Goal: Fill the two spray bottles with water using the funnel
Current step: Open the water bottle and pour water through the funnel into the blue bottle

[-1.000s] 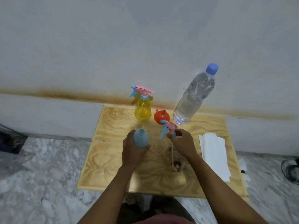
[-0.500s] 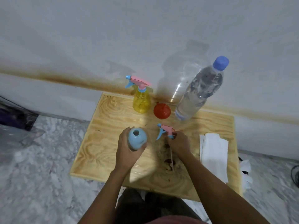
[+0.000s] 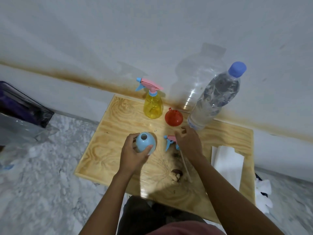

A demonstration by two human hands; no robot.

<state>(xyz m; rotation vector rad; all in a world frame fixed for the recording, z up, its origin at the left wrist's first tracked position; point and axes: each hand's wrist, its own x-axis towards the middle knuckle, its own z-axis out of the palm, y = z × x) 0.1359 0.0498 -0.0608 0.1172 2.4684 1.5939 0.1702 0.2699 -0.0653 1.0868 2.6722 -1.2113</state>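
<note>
Since half a second ago the right hand [image 3: 188,143] has let go of the removed spray head [image 3: 170,140] and moved farther from the person, its fingers now stretched loosely toward the red funnel [image 3: 173,117]; its grip is wide and holds nothing. The spray head lies on the surface [image 3: 118,133] partly under that hand, its thin dip tube [image 3: 185,164] trailing toward the near edge. Just left of it stands the blue spray bottle [image 3: 144,144], uncapped with its round neck open, and the left hand [image 3: 133,155] has its grip closed round the bottle's body, thumb across the near side. The funnel sits mouth-down farther back, between the yellow spray bottle [image 3: 153,108], which carries its pink and blue trigger head, and the clear water bottle [image 3: 215,102] with a blue cap on the right. A folded white paper towel [image 3: 227,165] lies near the right edge of the surface. Beyond is a pale wall [image 3: 152,39] with a brown stain line, and below a grey marbled floor [image 3: 50,184].
</note>
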